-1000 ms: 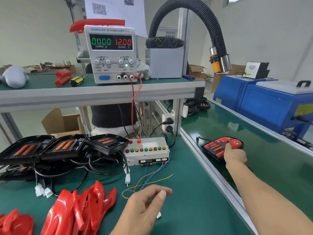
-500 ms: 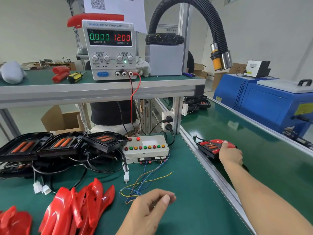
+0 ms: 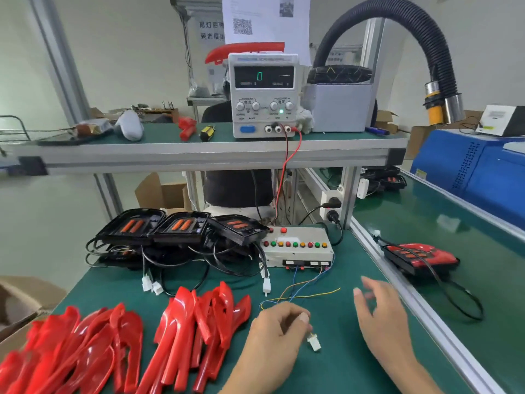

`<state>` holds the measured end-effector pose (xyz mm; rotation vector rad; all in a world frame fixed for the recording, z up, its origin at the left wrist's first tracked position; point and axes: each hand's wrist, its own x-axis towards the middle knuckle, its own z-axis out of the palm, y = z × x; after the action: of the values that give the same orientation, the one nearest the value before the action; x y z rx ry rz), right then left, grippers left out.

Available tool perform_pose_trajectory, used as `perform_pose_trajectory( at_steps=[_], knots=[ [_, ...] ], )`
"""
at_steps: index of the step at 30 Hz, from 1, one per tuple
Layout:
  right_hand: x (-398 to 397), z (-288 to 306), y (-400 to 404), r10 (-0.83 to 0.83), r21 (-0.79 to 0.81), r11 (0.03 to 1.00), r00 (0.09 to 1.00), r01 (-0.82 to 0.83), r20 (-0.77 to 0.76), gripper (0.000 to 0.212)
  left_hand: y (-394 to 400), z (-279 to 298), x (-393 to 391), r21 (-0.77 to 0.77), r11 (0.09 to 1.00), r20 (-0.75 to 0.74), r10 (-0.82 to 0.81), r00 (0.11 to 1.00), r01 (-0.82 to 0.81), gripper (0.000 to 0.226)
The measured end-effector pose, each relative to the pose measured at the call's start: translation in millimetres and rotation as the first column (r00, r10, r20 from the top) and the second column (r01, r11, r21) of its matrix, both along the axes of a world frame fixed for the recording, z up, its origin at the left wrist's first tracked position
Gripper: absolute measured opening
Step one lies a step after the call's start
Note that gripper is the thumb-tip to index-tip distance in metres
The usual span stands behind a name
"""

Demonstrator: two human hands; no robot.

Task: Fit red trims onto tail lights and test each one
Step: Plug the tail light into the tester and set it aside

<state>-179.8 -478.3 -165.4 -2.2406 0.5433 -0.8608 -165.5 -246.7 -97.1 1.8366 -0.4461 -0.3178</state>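
Note:
My left hand (image 3: pixel 277 334) is curled low on the green bench, its thumb and fingers pinching the white connector (image 3: pixel 314 343) on the tester's coloured wires (image 3: pixel 301 292). To its right, my right hand (image 3: pixel 380 311) hovers open and blurred over the bench, holding nothing. A tail light with a red trim fitted (image 3: pixel 420 255) lies on the right-hand belt, its black cable trailing toward me. Three black tail lights without trims (image 3: pixel 181 226) sit in a row at the back left. Loose red trims (image 3: pixel 199 322) are piled at the front left.
A button test box (image 3: pixel 298 247) stands mid-bench, wired to the power supply (image 3: pixel 264 95) on the shelf above. An aluminium rail (image 3: pixel 397 291) separates bench and belt. A blue machine (image 3: pixel 468 169) sits far right, with a black extraction hose (image 3: pixel 426 38) above. A cardboard box (image 3: pixel 20 302) is at left.
My right hand has let go of the finished tail light on the belt and drawn back over the bench. My left hand has closed onto the white connector. The view shifted left.

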Motion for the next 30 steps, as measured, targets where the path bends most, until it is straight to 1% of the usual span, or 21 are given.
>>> perform_pose_trajectory(
  at_steps=[1, 3, 4, 6, 8, 11, 12, 13, 14, 15, 16, 17, 18, 19, 20, 21, 22, 24, 25, 27, 30],
  knots=[
    [-7, -3, 20, 0.042, 0.075, 0.996, 0.999, -0.041, -0.009, 0.017, 6, 1, 1, -0.005, 1.0, 0.001, 0.023, 1.0, -0.023, 0.015],
    [-16, -7, 55, 0.099, 0.2, 0.975, 0.995, -0.095, -0.006, 0.02, 20, 3, 5, -0.014, 0.997, 0.016, 0.07, 0.997, -0.07, 0.021],
    [-17, -5, 68, 0.13, 0.27, 0.955, 0.991, -0.123, -0.007, 0.021, 27, 3, 7, -0.014, 0.996, 0.027, 0.09, 0.996, -0.09, 0.022],
    [-10, 10, 89, 0.214, 0.401, 0.898, 0.976, -0.183, -0.034, 0.019, 40, 2, 12, -0.018, 0.99, 0.044, 0.137, 0.99, -0.136, 0.018],
    [8, 33, 106, 0.295, 0.476, 0.847, 0.954, -0.237, -0.052, 0.019, 53, 2, 18, -0.041, 0.978, 0.04, 0.206, 0.978, -0.204, 0.024],
    [49, 67, 133, 0.373, 0.518, 0.797, 0.928, -0.31, -0.018, 0.017, 72, 14, 30, -0.098, 0.941, 0.027, 0.327, 0.945, -0.323, 0.034],
    [65, 75, 142, 0.387, 0.574, 0.758, 0.922, -0.31, -0.013, 0.015, 79, 19, 37, -0.114, 0.924, 0.036, 0.371, 0.928, -0.365, 0.038],
    [81, 83, 150, 0.398, 0.675, 0.678, 0.918, -0.291, -0.004, 0.017, 86, 24, 45, -0.118, 0.906, 0.068, 0.416, 0.907, -0.406, 0.039],
    [96, 90, 157, 0.4, 0.784, 0.569, 0.917, -0.248, 0.0, 0.023, 94, 27, 54, -0.109, 0.89, 0.126, 0.454, 0.882, -0.442, 0.035],
    [110, 96, 162, 0.393, 0.865, 0.463, 0.92, -0.195, -0.003, 0.031, 101, 30, 64, -0.078, 0.877, 0.233, 0.479, 0.846, -0.475, 0.028],
    [122, 100, 165, 0.386, 0.907, 0.392, 0.922, -0.154, -0.011, 0.037, 108, 32, 74, -0.028, 0.858, 0.387, 0.482, 0.786, -0.513, 0.02],
    [134, 103, 167, 0.377, 0.927, 0.354, 0.926, -0.122, -0.022, 0.041, 113, 34, 84, 0.037, 0.826, 0.548, 0.454, 0.703, -0.562, 0.016],
    [144, 105, 169, 0.367, 0.94, 0.327, 0.93, -0.096, -0.033, 0.046, 118, 36, 94, 0.102, 0.779, 0.676, 0.401, 0.618, -0.618, 0.022],
    [151, 106, 170, 0.363, 0.953, 0.294, 0.931, -0.072, -0.041, 0.049, 122, 38, 105, 0.155, 0.738, 0.758, 0.337, 0.558, -0.656, 0.03],
    [158, 106, 171, 0.362, 0.968, 0.247, 0.931, -0.046, -0.048, 0.05, 126, 40, 117, 0.212, 0.709, 0.808, 0.26, 0.529, -0.673, 0.037],
    [163, 106, 173, 0.358, 0.981, 0.191, 0.933, -0.027, -0.044, 0.049, 128, 41, 128, 0.292, 0.679, 0.835, 0.163, 0.526, -0.674, 0.044],
    [168, 105, 173, 0.354, 0.988, 0.153, 0.935, -0.021, -0.035, 0.045, 130, 42, 138, 0.39, 0.631, 0.839, 0.056, 0.541, -0.671, 0.05],
    [175, 102, 173, 0.342, 0.99, 0.139, 0.939, -0.031, -0.019, 0.032, 132, 39, 158, 0.545, 0.528, 0.803, -0.106, 0.586, -0.652, 0.059],
    [178, 100, 172, 0.339, 0.989, 0.142, 0.941, -0.041, -0.009, 0.026, 133, 36, 165, 0.59, 0.492, 0.781, -0.147, 0.607, -0.64, 0.062],
    [181, 95, 171, 0.336, 0.99, 0.133, 0.942, -0.051, 0.003, 0.019, 135, 29, 175, 0.641, 0.454, 0.748, -0.189, 0.637, -0.618, 0.064],
    [180, 89, 165, 0.335, 0.99, 0.111, 0.941, -0.084, 0.042, 0.026, 136, 20, 180, 0.639, 0.469, 0.744, -0.177, 0.644, -0.61, 0.065]
  ],
)
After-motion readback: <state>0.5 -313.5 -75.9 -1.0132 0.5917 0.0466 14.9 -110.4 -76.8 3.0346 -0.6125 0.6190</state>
